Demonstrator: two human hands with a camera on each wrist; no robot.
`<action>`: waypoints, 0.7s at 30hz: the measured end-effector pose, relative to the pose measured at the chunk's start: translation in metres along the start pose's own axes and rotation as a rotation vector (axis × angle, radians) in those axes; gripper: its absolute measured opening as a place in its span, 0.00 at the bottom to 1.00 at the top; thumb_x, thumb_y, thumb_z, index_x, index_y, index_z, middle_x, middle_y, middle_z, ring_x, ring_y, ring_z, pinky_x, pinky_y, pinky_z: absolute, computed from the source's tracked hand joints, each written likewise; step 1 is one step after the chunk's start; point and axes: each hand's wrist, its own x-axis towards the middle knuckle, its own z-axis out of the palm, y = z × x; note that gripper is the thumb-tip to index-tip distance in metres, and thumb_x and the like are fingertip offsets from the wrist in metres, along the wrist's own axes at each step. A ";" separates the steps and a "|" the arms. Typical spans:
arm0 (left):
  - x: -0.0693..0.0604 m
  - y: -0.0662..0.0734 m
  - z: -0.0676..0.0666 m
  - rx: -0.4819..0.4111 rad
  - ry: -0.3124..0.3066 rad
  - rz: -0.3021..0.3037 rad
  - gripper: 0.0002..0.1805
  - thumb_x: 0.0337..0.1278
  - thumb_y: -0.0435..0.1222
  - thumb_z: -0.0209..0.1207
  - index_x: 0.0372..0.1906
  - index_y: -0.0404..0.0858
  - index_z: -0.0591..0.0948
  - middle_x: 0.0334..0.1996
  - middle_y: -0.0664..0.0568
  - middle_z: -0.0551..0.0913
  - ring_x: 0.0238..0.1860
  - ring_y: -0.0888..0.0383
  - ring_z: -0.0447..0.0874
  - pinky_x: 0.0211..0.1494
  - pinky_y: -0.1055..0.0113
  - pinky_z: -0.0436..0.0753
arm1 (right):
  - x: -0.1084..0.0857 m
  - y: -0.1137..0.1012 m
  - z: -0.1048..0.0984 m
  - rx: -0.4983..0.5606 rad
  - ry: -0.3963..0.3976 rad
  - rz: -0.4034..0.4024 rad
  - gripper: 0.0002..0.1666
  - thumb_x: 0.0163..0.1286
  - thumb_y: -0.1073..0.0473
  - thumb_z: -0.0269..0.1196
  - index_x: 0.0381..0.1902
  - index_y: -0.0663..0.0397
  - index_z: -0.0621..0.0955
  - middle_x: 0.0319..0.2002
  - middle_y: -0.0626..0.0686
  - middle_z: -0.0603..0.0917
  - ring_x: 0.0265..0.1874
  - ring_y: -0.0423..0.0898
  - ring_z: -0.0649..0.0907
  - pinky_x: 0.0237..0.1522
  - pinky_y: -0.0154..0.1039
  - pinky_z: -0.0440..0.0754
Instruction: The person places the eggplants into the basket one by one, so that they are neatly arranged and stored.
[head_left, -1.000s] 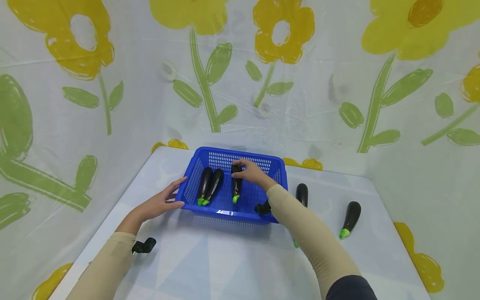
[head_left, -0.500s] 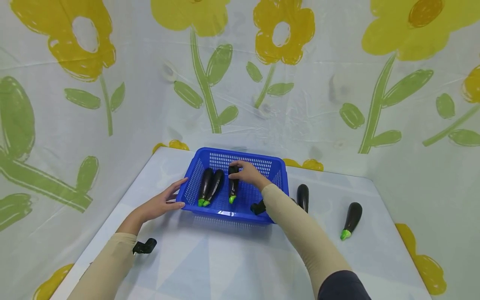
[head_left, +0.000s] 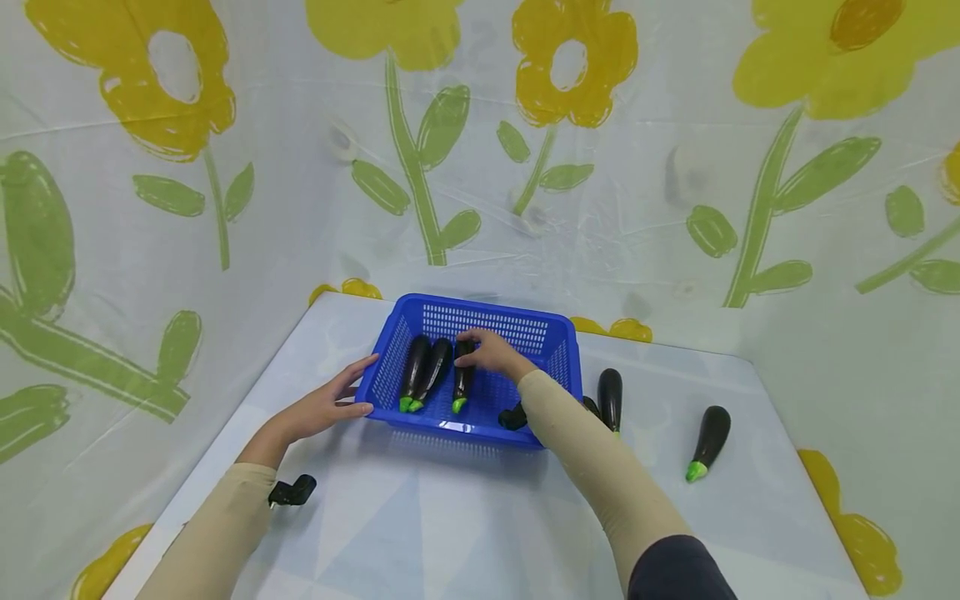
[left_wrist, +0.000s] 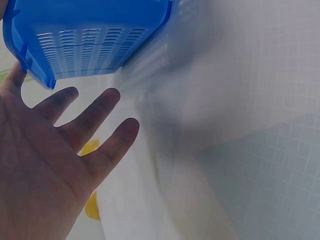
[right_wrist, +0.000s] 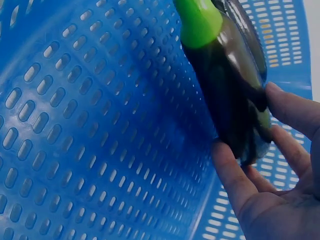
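The held eggplant (head_left: 463, 387) is inside the blue basket (head_left: 450, 427), in the right hand (head_left: 491, 352), whose thumb and fingers grip its dark blunt end. Its long axis runs roughly from the basket's far side toward the person, green stem cap (right_wrist: 201, 25) nearest the body. Just to its left lie the middle eggplant (head_left: 433, 375) and the leftmost eggplant (head_left: 414, 371), stems also toward the person; the held one is nearly parallel to them. (Whether it rests on the basket floor, I cannot tell.) The left hand (head_left: 322, 410) grasps nothing: its fingers are spread, with fingertips against the basket's left rim, farther from the held eggplant than the right. On the worktop (head_left: 375, 517), right of the basket, lie more eggplants (head_left: 708, 442), one partly hidden by the right sleeve (head_left: 600, 462).
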 end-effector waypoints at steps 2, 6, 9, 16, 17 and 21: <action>0.000 0.000 0.000 0.000 0.003 0.003 0.48 0.69 0.47 0.62 0.83 0.56 0.46 0.81 0.34 0.41 0.74 0.24 0.53 0.67 0.32 0.69 | 0.000 0.000 0.001 0.011 -0.012 0.014 0.33 0.67 0.63 0.70 0.69 0.57 0.75 0.71 0.64 0.70 0.58 0.57 0.81 0.56 0.46 0.84; 0.000 0.001 0.000 -0.006 0.005 0.009 0.48 0.68 0.47 0.63 0.83 0.57 0.46 0.81 0.35 0.41 0.74 0.24 0.53 0.67 0.32 0.69 | 0.001 0.000 0.002 0.010 -0.043 0.041 0.35 0.66 0.64 0.70 0.70 0.57 0.74 0.71 0.64 0.70 0.54 0.57 0.84 0.54 0.45 0.85; -0.001 0.002 0.001 -0.013 0.001 0.011 0.49 0.67 0.47 0.64 0.83 0.57 0.46 0.81 0.35 0.41 0.74 0.24 0.53 0.67 0.32 0.69 | 0.001 0.001 0.003 0.017 -0.052 0.047 0.35 0.66 0.65 0.70 0.70 0.57 0.74 0.72 0.65 0.69 0.52 0.56 0.85 0.53 0.44 0.85; 0.000 0.000 0.001 0.001 -0.002 0.014 0.49 0.67 0.49 0.63 0.83 0.57 0.46 0.81 0.35 0.41 0.74 0.24 0.53 0.67 0.32 0.69 | -0.003 -0.001 -0.001 0.002 -0.037 0.043 0.34 0.66 0.64 0.70 0.70 0.54 0.75 0.72 0.64 0.70 0.56 0.57 0.83 0.55 0.46 0.84; 0.000 0.000 0.001 0.000 -0.002 0.011 0.48 0.67 0.49 0.63 0.83 0.57 0.47 0.81 0.35 0.42 0.74 0.24 0.53 0.67 0.32 0.69 | -0.003 -0.002 -0.002 -0.015 -0.033 0.043 0.34 0.66 0.63 0.70 0.70 0.52 0.76 0.72 0.63 0.70 0.57 0.57 0.82 0.56 0.48 0.84; -0.001 0.001 0.000 0.003 -0.002 0.003 0.48 0.67 0.50 0.63 0.83 0.58 0.47 0.81 0.35 0.42 0.74 0.24 0.53 0.67 0.31 0.68 | -0.005 -0.004 -0.006 -0.069 -0.021 0.031 0.33 0.67 0.59 0.70 0.70 0.49 0.76 0.72 0.59 0.72 0.65 0.58 0.77 0.64 0.53 0.78</action>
